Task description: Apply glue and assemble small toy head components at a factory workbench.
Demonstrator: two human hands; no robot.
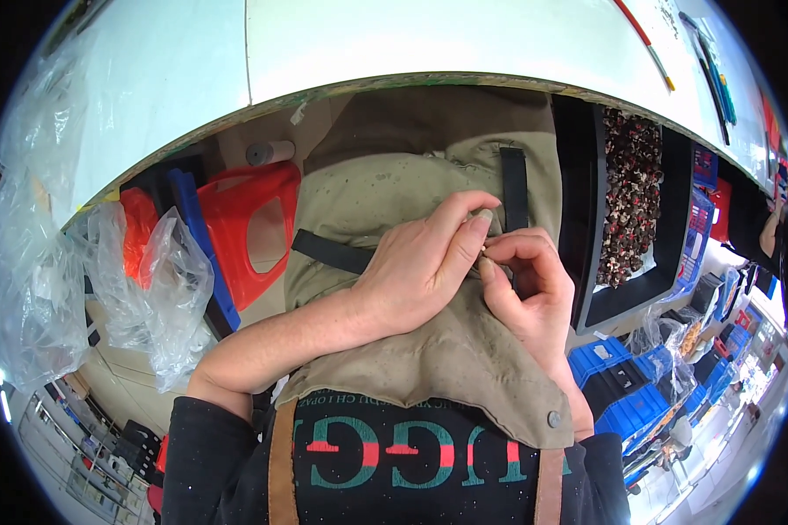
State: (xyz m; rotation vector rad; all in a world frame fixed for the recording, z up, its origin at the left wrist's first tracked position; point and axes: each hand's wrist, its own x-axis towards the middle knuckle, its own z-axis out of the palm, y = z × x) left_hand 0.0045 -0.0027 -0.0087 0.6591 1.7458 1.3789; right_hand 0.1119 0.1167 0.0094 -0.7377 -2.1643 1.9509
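Note:
Both my hands meet above my lap, over an olive-tan apron [385, 197]. My left hand [425, 258] comes across from the left with its fingers curled and the thumb pressed toward the index finger. Close against it, my right hand [534, 280] pinches with thumb and bent index finger. A tiny pale bit [484, 248] shows between the fingertips, too small to name. One black strap [515, 188] lies on the cloth beyond my right hand. Another black strap [333, 252] runs beside my left wrist.
A white table [394, 44] spans the far side. To the right, a black tray [594, 306] holds many small dark brown pieces [626, 201]; blue crates [626, 385] stand nearer. On the left are a red plastic stool [258, 219], a blue panel [203, 245] and clear plastic bags [162, 297].

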